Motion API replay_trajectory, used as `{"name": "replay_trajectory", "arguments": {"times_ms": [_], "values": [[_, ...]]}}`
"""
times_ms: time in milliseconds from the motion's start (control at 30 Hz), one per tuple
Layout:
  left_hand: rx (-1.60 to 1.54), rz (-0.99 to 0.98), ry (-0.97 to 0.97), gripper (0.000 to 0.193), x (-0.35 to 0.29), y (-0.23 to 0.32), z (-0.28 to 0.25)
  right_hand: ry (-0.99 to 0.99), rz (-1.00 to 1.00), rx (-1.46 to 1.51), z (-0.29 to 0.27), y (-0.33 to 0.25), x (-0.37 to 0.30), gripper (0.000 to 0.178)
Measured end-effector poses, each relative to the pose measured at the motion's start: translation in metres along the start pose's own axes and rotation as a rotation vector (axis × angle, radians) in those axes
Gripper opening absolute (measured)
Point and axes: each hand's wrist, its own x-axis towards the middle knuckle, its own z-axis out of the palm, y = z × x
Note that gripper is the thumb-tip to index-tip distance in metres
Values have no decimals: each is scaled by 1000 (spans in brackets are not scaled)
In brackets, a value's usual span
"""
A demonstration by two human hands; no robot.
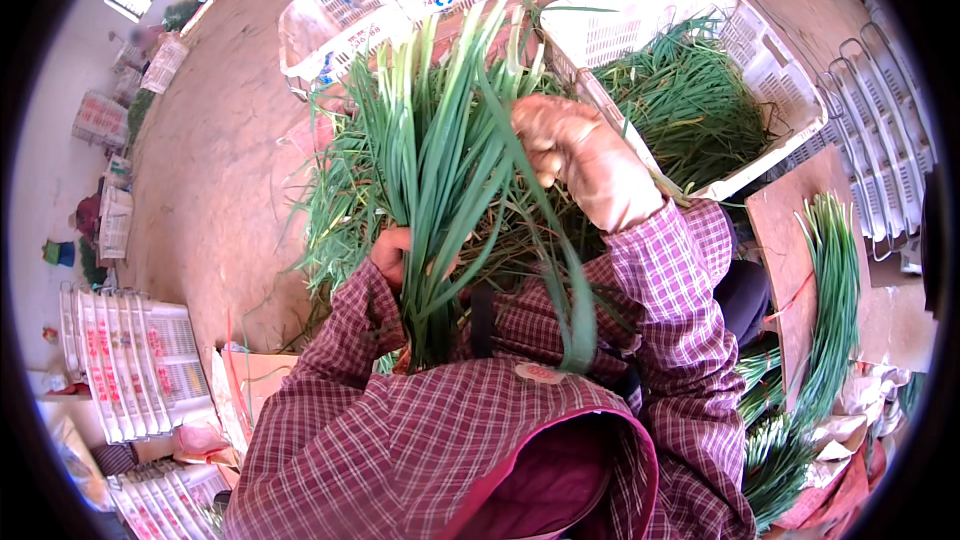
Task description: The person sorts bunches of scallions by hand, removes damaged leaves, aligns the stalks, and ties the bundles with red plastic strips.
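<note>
My left hand (pixel 392 252) is wrapped around the lower part of a bunch of garlic chives (pixel 440 150). The pale ends of the bunch point up and away from me, and its green leaves hang down toward my lap. My right hand (pixel 590 155), in what looks like a thin tan glove, is at the right side of the bunch with its fingers curled closed. A long loose leaf (pixel 572 310) runs past those fingertips and droops down; whether they pinch it is hidden. Behind the bunch lies a heap of loose chives (pixel 335 200).
A white plastic crate (pixel 800 120) at the far right holds more chives. Another white crate (pixel 300 35) stands at the far left. Right of me, bundled chives (pixel 835 290) lie against a brown board (pixel 780 240). Stacked crates (pixel 140 360) stand at left, on a brown floor (pixel 200 180).
</note>
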Motion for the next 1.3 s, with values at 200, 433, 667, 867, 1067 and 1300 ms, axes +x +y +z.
{"name": "replay_trajectory", "arguments": {"times_ms": [200, 433, 667, 867, 1067, 1300], "values": [[-6, -8, 16, 53, -3, -7, -2, -36, -26, 581, -8, 3, -1, 12], [34, 69, 135, 32, 3, -2, 12, -343, -214, 871, -41, -30, -2, 15], [20, 98, 160, 35, -11, 11, -14, -162, -636, 895, -74, -119, -48, 13], [39, 238, 127, 48, -18, 20, -44, -146, -785, 771, -120, -132, -89, 14], [-9, 272, 95, 51, -24, 25, -48, 314, 3, -1602, -78, -20, -35, 36], [-59, 308, -40, 28, 1, 22, -1, 143, -171, -422, -47, 55, 24, 43]]}}
